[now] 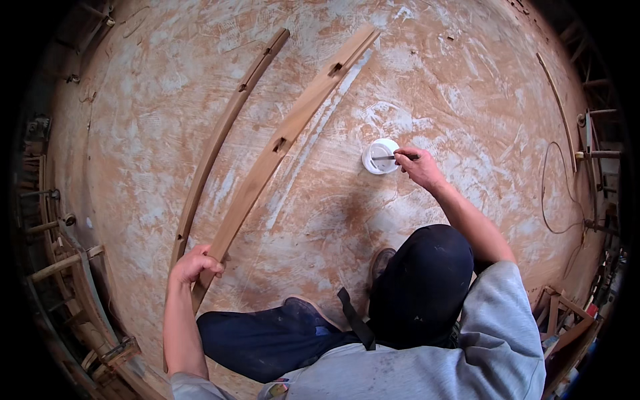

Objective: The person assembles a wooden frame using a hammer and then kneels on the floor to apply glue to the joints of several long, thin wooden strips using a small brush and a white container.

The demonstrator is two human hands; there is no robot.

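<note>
My left hand (199, 264) grips the lower end of a long wooden beam (257, 182) that slants up and away, with dark mortises cut in its face and a groove at its far end. To its left a second, slimmer wooden beam (215, 142), also mortised, lies roughly alongside. My right hand (419, 167) holds a thin tool with a dark handle (411, 156), its narrow end inside a round white plastic tub (367, 159). Whether the tool is a brush or a spatula I cannot tell. What the tub holds is pale and hard to make out.
The floor (320, 220) is smeared with whitish patches. A thin strip of wood (556, 107) and a looped cord (544, 185) lie at the right. Wooden frames and clamps (65, 265) line the left edge; a wooden crate (570, 320) stands at lower right.
</note>
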